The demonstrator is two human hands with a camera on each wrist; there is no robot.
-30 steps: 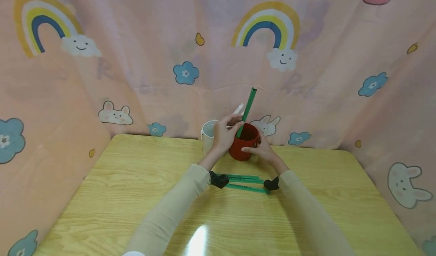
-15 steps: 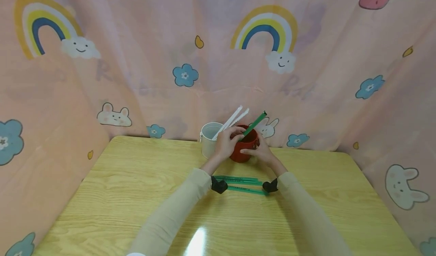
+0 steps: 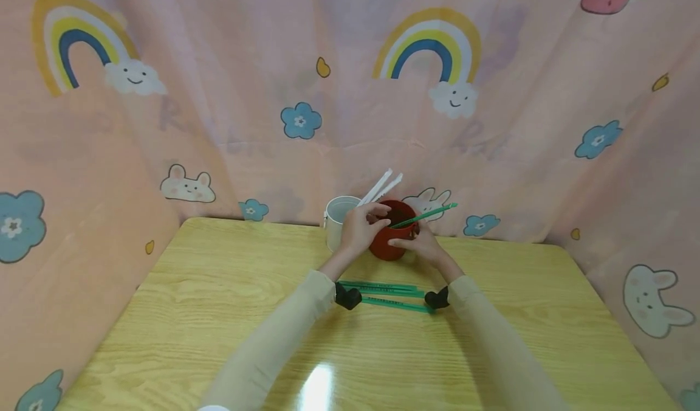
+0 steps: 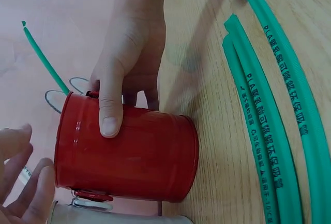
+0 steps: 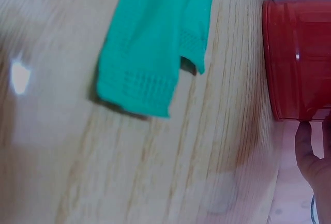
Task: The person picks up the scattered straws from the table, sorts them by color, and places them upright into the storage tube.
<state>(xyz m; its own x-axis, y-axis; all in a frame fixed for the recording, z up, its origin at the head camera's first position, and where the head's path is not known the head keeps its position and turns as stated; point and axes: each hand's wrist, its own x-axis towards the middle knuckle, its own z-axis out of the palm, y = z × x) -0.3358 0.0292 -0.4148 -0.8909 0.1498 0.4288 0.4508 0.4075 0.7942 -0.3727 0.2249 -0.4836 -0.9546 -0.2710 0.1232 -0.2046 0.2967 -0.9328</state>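
Observation:
A small red bucket stands at the back of the table. My right hand grips its right side, thumb on the front and fingers behind. Inside the bucket a paper-wrapped green straw leans over the rim to the right. By the bucket's left rim is my left hand, thumb and fingers apart with nothing between them; its fingertips show beside the mouth in the left wrist view. A white bucket stands to the left, partly behind this hand, with white wrapped straws sticking out of it.
Several green wrapped straws lie on the wooden table in front of the buckets, between my wrists. A patterned pink curtain hangs close behind the buckets.
The green straw has tipped from nearly upright to leaning far right in the red bucket. My left hand has lowered and let go of it. My right hand stays on the bucket.

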